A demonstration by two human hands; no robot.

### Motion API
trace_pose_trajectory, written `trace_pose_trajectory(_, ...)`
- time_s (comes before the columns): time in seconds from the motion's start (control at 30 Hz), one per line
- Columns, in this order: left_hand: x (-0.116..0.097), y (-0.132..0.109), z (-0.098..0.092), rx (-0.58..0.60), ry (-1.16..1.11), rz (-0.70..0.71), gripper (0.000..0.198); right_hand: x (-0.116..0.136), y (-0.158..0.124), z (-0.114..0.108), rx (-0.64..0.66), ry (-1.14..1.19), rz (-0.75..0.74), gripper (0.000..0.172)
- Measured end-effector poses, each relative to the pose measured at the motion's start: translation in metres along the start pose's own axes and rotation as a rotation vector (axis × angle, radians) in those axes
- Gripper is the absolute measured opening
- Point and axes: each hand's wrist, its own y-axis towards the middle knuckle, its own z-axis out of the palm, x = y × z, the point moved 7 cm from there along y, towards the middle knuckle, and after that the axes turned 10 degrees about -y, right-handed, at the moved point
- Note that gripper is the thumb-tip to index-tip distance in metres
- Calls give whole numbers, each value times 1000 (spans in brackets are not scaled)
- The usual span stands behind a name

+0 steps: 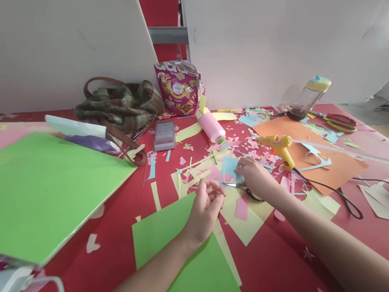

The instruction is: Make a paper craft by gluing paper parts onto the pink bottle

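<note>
My right hand is closed, its fingertips pinching the edge of a light blue piece of paper among the scraps. Beneath that hand lies a pair of scissors, blades pointing left and dark handle partly hidden. My left hand hovers over the corner of a green sheet, its fingers loosely curled and the thumb apart from them. No object shows in it. Pale yellow paper with a small pink piece on it lies between my forearms.
To the right, a yellow glue gun stands on orange paper, its cord trailing rightwards. Behind are a pink bottle, a snack bag, a plaid bag and a clear jar. A green board fills the left.
</note>
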Motion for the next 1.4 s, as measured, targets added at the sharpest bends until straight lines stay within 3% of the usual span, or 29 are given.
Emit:
trace_pose_trajectory(0.3, 1, 0, 1, 18, 4, 0, 11, -3, -10, 6, -17, -53, 42, 30)
trace_pose_trajectory(0.73, 1, -1, 2, 26, 28, 4, 11, 10, -19, 8, 12, -64, -12, 32)
trace_pose_trajectory(1.0, 1, -1, 2, 34, 45, -13, 11, 11, -25, 14, 49, -130, -39, 50)
trace_pose_trajectory(1.4, 0, -1, 3, 39, 51, -13, 11, 11, -31, 14, 68, -174, -42, 52)
